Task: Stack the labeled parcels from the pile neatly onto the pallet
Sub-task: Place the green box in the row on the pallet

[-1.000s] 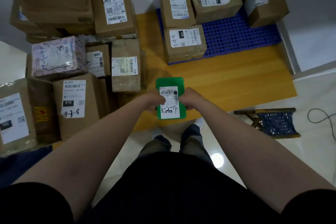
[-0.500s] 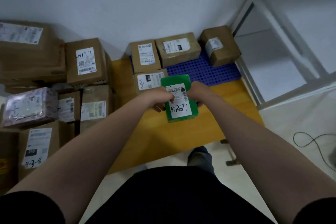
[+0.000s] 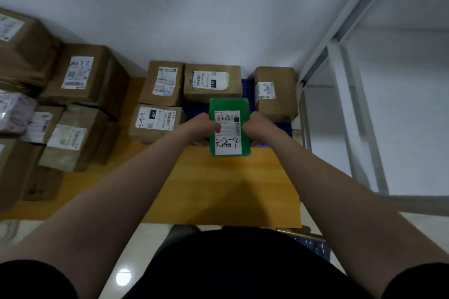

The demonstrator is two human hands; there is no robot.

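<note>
Pile [image 3: 80, 104]: brown labelled boxes, heaped at left.
Pallet [image 3: 247, 87]: blue, carrying four boxes, with a gap between them.
Green parcel [image 3: 229, 107]: held over that gap, label up; probably light, stiff and slick.
Left hand [image 3: 206, 126]: clamped on the left long side.
Right hand [image 3: 255, 126]: clamped opposite; mid-length suits best.

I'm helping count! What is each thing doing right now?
green parcel: held at both sides, label up.
left hand: grips the parcel's left side.
right hand: grips its right side.
blue pallet: carries four brown boxes.
pile: boxes stacked at left.
</note>
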